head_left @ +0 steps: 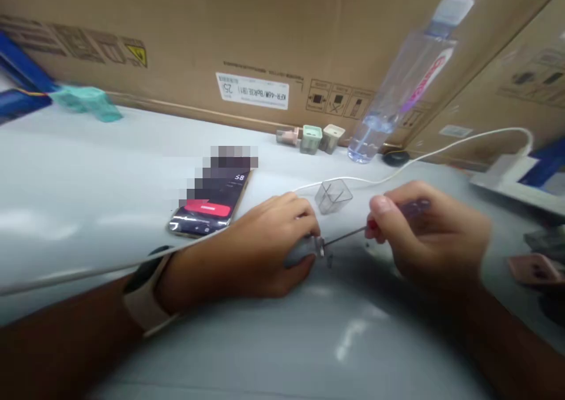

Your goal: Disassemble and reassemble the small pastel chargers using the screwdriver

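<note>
Head view, nearest first: at the lower middle of the frame, the person's left hand (pixel 260 247), with a white watch strap (pixel 145 294) around the wrist, curls closed around a small grey rounded housing (pixel 300 253), whose metal end sticks out to the right. The right hand (pixel 428 235) is closed in a pinch on a slim screwdriver (pixel 346 233) with a purple handle and red collar, its thin shaft reaching left to that metal end, touching it or just beside it. Just above and between the hands sits a clear plastic cube-shaped case (pixel 333 196) on the pale grey tabletop (pixel 88 170). A white cable (pixel 441 156) runs behind it toward a white power strip (pixel 503 173) at the right edge. Left of the hands lies a smartphone (pixel 207 212) with a red bar on its screen, partly pixelated. Farther up, three small block-shaped housings (pixel 310 139) in a row stand beside a tilted clear plastic bottle (pixel 379 106) with a pink label. A blurred teal object (pixel 86 103) lies at the upper left, and brown cardboard boxes (pixel 176 35) line the back.
</note>
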### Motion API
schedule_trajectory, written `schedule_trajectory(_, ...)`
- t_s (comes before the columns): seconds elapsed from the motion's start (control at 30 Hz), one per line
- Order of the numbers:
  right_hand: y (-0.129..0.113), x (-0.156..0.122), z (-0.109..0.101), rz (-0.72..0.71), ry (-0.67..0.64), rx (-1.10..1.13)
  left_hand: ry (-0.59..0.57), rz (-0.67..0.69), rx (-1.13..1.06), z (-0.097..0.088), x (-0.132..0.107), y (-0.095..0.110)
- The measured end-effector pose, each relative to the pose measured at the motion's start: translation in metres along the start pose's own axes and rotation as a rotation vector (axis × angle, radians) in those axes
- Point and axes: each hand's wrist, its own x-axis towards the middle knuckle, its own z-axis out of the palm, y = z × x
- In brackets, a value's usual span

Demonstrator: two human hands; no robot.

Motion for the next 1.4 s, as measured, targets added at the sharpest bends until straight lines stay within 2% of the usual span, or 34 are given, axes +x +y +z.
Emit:
schedule_trajectory(0.6,-0.001,-0.002,-0.001,-0.056,-0.013,-0.032,0.015,0.016,-0.001,0.001,0.000,-0.001)
schedule_trajectory(0.97,-0.006,-0.002,-0.004,-0.267,-0.014,-0.084,0.018,0.020,-0.014,0.001,0.000,-0.001)
schedule_trajectory(1.17,-0.010,-0.002,-0.003,-0.237,-0.084,-0.097,0.024,0.017,-0.002,0.001,0.000,-0.001)
schedule_trajectory(1.4,-0.015,-0.001,0.000,-0.229,-0.078,-0.137,0.020,0.011,0.005,0.003,0.000,-0.002)
